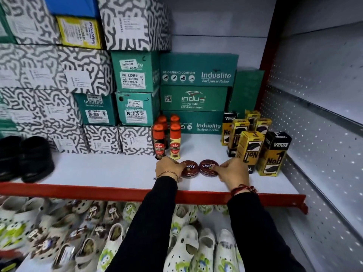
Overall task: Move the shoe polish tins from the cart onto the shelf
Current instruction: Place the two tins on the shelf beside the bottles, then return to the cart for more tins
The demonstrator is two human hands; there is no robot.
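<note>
Two round dark red polish tins marked "Cherry" lie flat side by side on the white shelf (110, 171) with a red front edge. My left hand (168, 166) grips the left tin (190, 169) from its left side. My right hand (233, 172) pinches the right tin (207, 167) at its right rim. The two tins touch or nearly touch. The cart is out of view.
Several Kiwi liquid polish bottles (168, 141) stand just behind the tins. Yellow and black Venus boxes (255, 146) stand to the right. Stacked shoe boxes (137, 85) fill the back and left. Black shoes (25, 158) sit far left. White clogs (186, 248) lie on the lower shelf.
</note>
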